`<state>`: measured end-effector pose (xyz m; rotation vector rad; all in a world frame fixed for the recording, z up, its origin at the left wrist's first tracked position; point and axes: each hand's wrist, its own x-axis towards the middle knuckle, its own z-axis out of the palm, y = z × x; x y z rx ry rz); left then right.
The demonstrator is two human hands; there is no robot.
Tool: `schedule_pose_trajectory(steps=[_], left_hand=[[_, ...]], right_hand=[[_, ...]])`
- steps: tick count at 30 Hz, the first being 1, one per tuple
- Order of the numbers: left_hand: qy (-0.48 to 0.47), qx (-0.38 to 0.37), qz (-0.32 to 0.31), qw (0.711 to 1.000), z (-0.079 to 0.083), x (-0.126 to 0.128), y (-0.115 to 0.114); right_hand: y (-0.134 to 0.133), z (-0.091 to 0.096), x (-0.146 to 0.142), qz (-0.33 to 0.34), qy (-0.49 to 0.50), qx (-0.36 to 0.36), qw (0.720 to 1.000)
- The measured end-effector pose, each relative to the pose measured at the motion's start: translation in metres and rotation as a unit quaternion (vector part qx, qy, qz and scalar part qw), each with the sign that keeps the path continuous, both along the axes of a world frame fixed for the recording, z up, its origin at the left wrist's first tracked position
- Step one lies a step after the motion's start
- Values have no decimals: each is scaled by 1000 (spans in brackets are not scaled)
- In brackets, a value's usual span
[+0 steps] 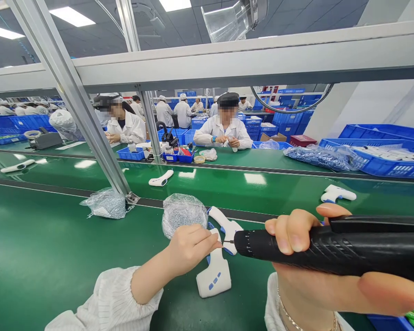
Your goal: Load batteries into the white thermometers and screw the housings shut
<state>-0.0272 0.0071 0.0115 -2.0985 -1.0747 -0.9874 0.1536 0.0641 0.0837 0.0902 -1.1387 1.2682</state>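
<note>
My right hand [296,239] is wrapped around a black electric screwdriver [331,243], held level with its thin bit pointing left. At the end of that bit, my left hand [193,246] is closed in a pinch; whatever sits between its fingertips is too small to make out. Below the fingers a white handheld thermometer gun [214,276] with blue buttons lies on the green bench. A second white thermometer gun [224,223] lies just behind it, partly covered by the first. Beside my left hand rests a clear plastic bag of small screws [184,214].
Another bag of small metal parts [106,204] lies by an aluminium post [86,119]. Beyond, a green conveyor [207,186] carries several white thermometer guns. A co-worker [224,128] sits across it. Blue crates [393,161] stand at right; a metal beam [227,62] crosses overhead.
</note>
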Motion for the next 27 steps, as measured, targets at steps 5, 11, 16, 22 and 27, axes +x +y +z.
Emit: schedule_pose_trajectory(steps=[5,11,16,22,27], left_hand=[[-135,-79,-43,987,-2,5,3],[-339,-236,-46,910,-13,14,5],[-360,-264,-56,893,-16,17,4],[-339,-249,-63,905,-13,15,3],[-278,-197,-44,939,-10,16,4]], right_hand=[[2,-1,0,-1,8,-20,1000],[1,-1,1,-4,8,-28,1000],[0,0,1,-2,2,-30,1000],[1,0,0,-2,-5,-16,1000],[1,-3,0,-5,-12,-4,1000]])
